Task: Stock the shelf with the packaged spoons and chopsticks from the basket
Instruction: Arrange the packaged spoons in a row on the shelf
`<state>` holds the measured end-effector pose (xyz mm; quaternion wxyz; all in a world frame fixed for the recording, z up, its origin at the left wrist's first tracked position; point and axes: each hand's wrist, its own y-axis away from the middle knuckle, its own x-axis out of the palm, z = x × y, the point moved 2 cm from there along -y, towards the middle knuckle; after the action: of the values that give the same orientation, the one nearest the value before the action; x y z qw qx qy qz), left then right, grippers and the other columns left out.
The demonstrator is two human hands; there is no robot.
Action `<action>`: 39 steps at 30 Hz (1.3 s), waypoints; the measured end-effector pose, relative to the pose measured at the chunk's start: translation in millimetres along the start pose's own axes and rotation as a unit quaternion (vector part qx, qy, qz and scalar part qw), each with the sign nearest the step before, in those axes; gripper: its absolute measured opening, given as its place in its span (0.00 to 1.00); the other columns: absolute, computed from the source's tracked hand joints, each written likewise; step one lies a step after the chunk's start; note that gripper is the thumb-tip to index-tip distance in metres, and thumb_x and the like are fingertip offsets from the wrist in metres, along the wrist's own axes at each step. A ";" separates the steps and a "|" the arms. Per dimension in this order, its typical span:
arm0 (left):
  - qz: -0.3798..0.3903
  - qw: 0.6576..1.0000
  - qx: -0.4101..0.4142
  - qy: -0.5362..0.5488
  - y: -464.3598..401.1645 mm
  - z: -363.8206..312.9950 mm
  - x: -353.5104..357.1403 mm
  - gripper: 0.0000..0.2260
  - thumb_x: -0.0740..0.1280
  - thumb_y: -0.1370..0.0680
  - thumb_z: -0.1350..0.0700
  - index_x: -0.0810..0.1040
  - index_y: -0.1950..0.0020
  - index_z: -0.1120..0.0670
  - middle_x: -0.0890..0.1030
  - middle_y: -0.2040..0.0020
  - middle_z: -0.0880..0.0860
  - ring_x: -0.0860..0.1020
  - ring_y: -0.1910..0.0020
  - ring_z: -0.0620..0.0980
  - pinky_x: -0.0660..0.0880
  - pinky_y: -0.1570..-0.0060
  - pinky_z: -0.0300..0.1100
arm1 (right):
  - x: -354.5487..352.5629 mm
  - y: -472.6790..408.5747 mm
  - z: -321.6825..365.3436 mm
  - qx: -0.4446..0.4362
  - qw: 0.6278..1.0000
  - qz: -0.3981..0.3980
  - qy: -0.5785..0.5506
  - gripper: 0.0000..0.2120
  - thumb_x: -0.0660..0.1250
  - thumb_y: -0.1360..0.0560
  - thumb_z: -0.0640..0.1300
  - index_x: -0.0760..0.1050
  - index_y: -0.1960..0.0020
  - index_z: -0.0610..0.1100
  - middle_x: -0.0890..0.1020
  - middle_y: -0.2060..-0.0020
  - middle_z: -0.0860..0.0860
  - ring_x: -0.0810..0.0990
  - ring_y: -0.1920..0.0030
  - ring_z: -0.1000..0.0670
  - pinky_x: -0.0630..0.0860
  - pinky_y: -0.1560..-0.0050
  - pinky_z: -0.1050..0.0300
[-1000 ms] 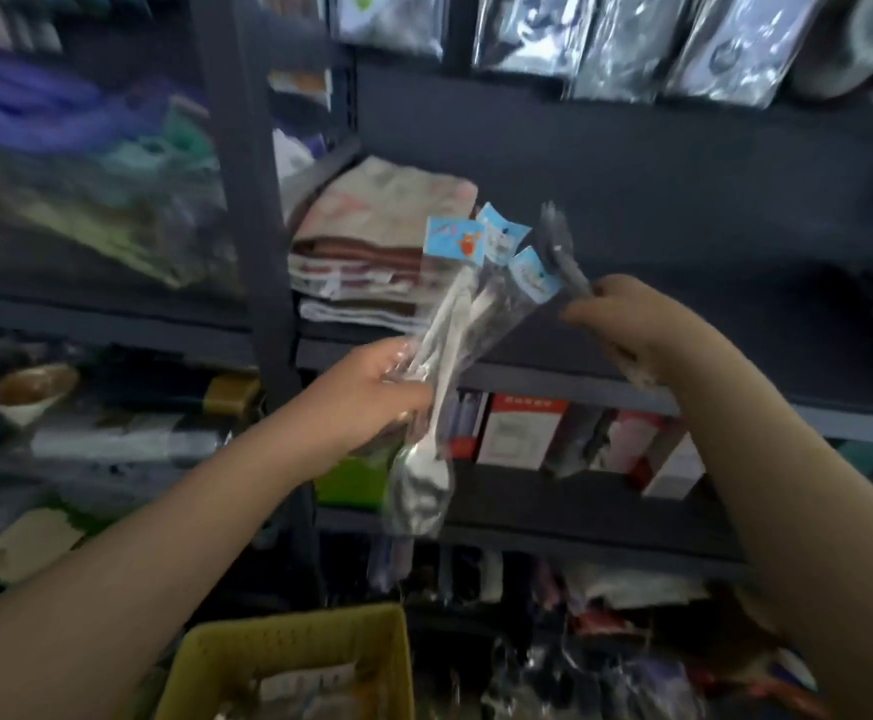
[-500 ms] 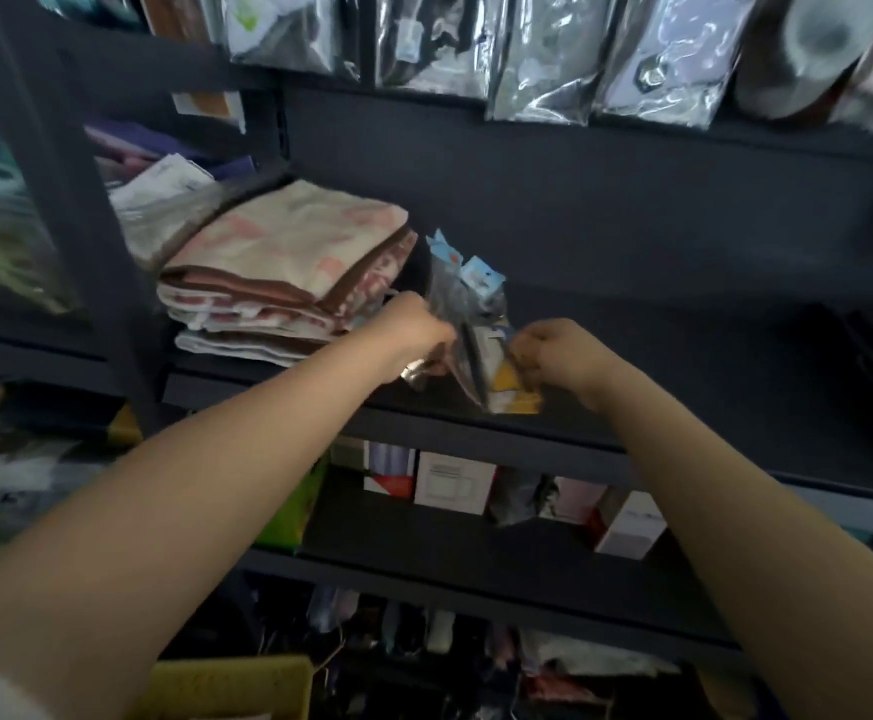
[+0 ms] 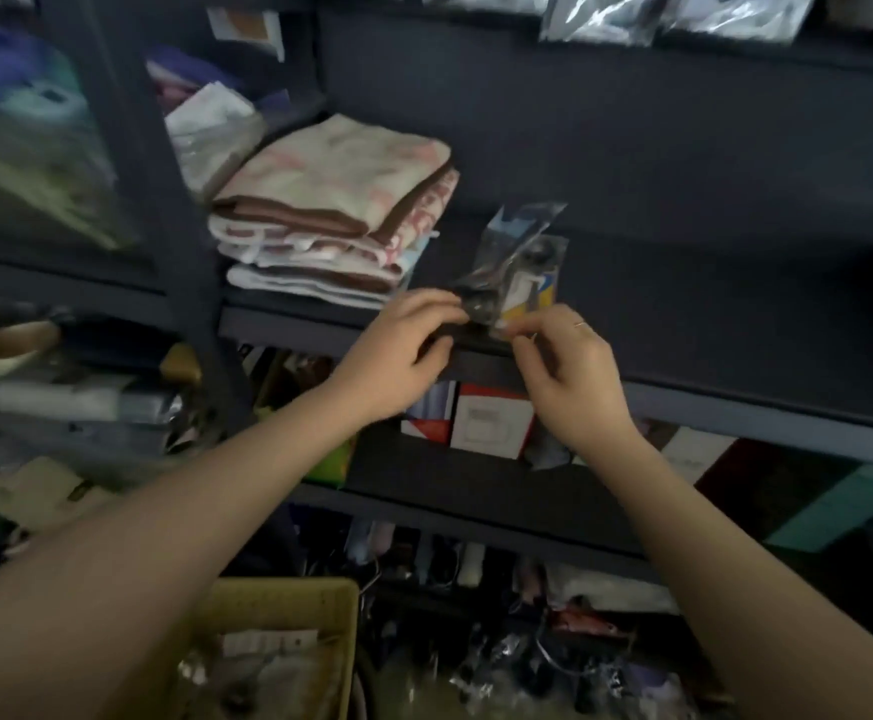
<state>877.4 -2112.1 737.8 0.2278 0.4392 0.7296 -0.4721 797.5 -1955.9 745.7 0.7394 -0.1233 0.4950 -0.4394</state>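
Clear plastic packets of spoons (image 3: 520, 267), with blue and yellow card labels, lie on the dark shelf (image 3: 683, 314) near its front edge, to the right of a towel stack. My left hand (image 3: 403, 350) pinches the packets' near left end. My right hand (image 3: 566, 366) pinches their near right corner. Both hands hover at the shelf's front lip. The yellow basket (image 3: 278, 605) sits low in the view between my forearms, with more packets inside it.
A pile of folded beige and brown towels (image 3: 330, 210) fills the shelf's left part. Red and white boxes (image 3: 481, 418) stand on the shelf below. Shiny bagged goods (image 3: 673, 13) hang above. A dark upright post (image 3: 127, 148) divides the shelving at left.
Both hands carried the packets from mid-air down onto the shelf, laying them flat beside the towels. The hands have pulled back to the packets' near end at the shelf lip.
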 end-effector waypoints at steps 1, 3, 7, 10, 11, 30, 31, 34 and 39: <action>-0.001 1.000 0.019 -0.010 25.9 6.6 -6.1 0.12 0.60 0.23 0.61 0.77 0.42 0.59 0.77 0.41 0.56 0.71 0.39 0.50 0.61 0.39 0.34 | 10.4 9.5 11.8 -0.016 0.999 0.010 -0.032 0.07 0.61 0.24 0.37 0.78 0.53 0.39 0.77 0.60 0.50 0.73 0.63 0.61 0.67 0.61 0.73; 0.045 0.998 0.040 -0.033 79.4 28.6 -12.4 0.13 0.57 0.24 0.59 0.78 0.46 0.60 0.78 0.48 0.57 0.72 0.46 0.50 0.67 0.45 0.36 | 42.4 31.6 33.2 -0.019 0.994 0.066 -0.088 0.08 0.60 0.24 0.38 0.79 0.53 0.39 0.78 0.63 0.52 0.76 0.64 0.61 0.69 0.64 0.72; 0.191 0.977 -0.082 -0.051 188.7 89.4 -9.6 0.16 0.55 0.23 0.54 0.76 0.40 0.55 0.77 0.43 0.53 0.76 0.46 0.52 0.76 0.50 0.46 | 140.9 91.6 57.9 0.028 0.942 0.309 -0.129 0.09 0.61 0.23 0.40 0.78 0.50 0.39 0.81 0.58 0.48 0.74 0.62 0.58 0.67 0.63 0.73; 0.264 0.949 -0.163 -0.059 259.8 134.1 -3.9 0.14 0.57 0.20 0.57 0.73 0.36 0.54 0.74 0.39 0.51 0.73 0.40 0.49 0.68 0.47 0.35 | 226.6 148.3 56.1 0.100 0.860 0.494 -0.082 0.09 0.58 0.21 0.39 0.76 0.48 0.37 0.78 0.57 0.50 0.74 0.58 0.56 0.66 0.60 0.65; 0.288 0.936 -0.193 -0.060 280.0 147.6 -0.6 0.14 0.57 0.20 0.57 0.73 0.35 0.53 0.73 0.37 0.49 0.72 0.39 0.48 0.66 0.47 0.33 | 250.1 167.9 56.1 0.115 0.838 0.529 -0.069 0.09 0.56 0.20 0.37 0.75 0.54 0.38 0.76 0.63 0.50 0.75 0.64 0.55 0.66 0.62 0.62; 0.468 0.809 -0.351 -0.067 398.3 281.0 140.1 0.25 0.59 0.21 0.54 0.56 0.26 0.55 0.61 0.27 0.58 0.61 0.29 0.59 0.62 0.32 0.48 | 449.6 328.7 -27.0 0.224 0.696 0.675 0.098 0.43 0.69 0.32 0.62 0.56 0.25 0.44 0.67 0.29 0.42 0.67 0.31 0.42 0.66 0.33 0.49; 0.473 0.804 -0.354 -0.073 400.6 284.0 143.9 0.26 0.60 0.22 0.56 0.54 0.25 0.55 0.59 0.26 0.58 0.59 0.28 0.59 0.61 0.31 0.48 | 448.8 323.4 -25.1 0.211 0.694 0.683 0.089 0.39 0.69 0.30 0.59 0.58 0.27 0.45 0.70 0.31 0.43 0.70 0.32 0.42 0.69 0.35 0.50; 0.474 0.799 -0.361 -0.085 405.2 286.6 149.9 0.30 0.62 0.23 0.59 0.51 0.24 0.54 0.55 0.25 0.57 0.57 0.27 0.58 0.60 0.30 0.49 | 444.1 305.4 -14.8 0.193 0.686 0.692 0.115 0.24 0.63 0.24 0.51 0.66 0.30 0.46 0.75 0.36 0.42 0.75 0.38 0.42 0.72 0.41 0.52; 0.416 0.802 -0.422 -0.081 424.7 296.4 152.0 0.19 0.58 0.22 0.58 0.60 0.32 0.54 0.67 0.31 0.59 0.70 0.35 0.58 0.68 0.38 0.51 | 424.0 265.6 -4.6 0.263 0.651 0.707 0.082 0.09 0.58 0.21 0.49 0.72 0.57 0.47 0.73 0.63 0.51 0.73 0.63 0.52 0.65 0.67 0.62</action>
<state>1138.9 -2239.5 283.1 0.6234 0.5212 0.5828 -0.0115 986.3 -2127.0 315.1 0.7841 0.5001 0.3548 0.0962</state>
